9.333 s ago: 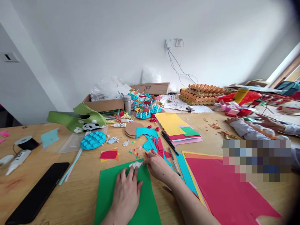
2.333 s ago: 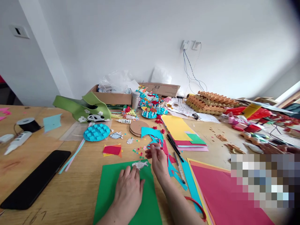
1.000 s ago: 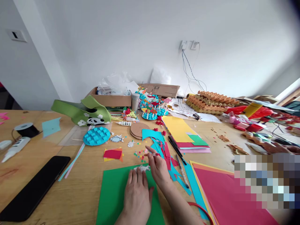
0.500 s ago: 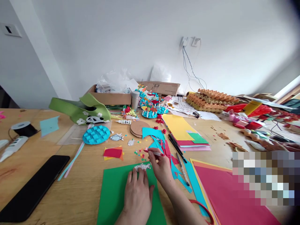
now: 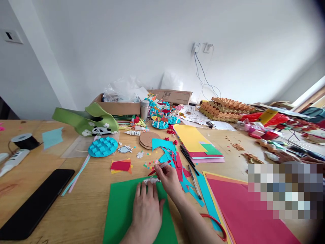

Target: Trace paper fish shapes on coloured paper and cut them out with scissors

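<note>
The left hand (image 5: pixel 147 215) lies spread, its fingertips holding down a small paper fish cutout (image 5: pixel 151 181) near the top edge of a green card sheet (image 5: pixel 119 210) on the tabletop (image 5: pixel 83 210). The right hand (image 5: pixel 169 183) pinches a slim red-tipped pen (image 5: pixel 161 166) just above the fish, beside scattered teal paper strips (image 5: pixel 186 184).

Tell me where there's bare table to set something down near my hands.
Bare wood shows between the black tablet and the green card, and between the yellow paper stack and the red sheet, though scraps lie there. It's crowded around your right hand, holding a red-tipped pen, among teal paper scraps and confetti.
</note>
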A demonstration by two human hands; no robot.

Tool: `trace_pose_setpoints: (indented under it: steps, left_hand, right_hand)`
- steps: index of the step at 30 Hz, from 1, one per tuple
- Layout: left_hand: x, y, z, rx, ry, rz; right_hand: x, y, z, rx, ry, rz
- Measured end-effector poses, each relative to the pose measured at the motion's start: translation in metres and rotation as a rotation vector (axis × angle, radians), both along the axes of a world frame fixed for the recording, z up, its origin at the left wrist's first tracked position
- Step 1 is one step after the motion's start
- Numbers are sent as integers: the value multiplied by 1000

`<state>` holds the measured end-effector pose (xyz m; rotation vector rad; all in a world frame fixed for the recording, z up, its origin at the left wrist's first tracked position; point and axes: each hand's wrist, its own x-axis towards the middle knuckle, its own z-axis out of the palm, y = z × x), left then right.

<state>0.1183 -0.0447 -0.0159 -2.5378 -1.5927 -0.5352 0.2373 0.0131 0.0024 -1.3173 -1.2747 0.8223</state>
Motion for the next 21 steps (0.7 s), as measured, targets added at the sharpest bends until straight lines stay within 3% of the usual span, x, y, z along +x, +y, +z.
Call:
trace_pose_setpoints:
  steps: [10, 21]
  left_hand:
    - [-2, 0, 3, -18, -32, -20]
    - [2, 0, -7, -21, -75, -21]
  right_hand:
    - [-10, -1, -13, -11, -166, 42]
    - [-18, -5, -7, 5, -308, 44]
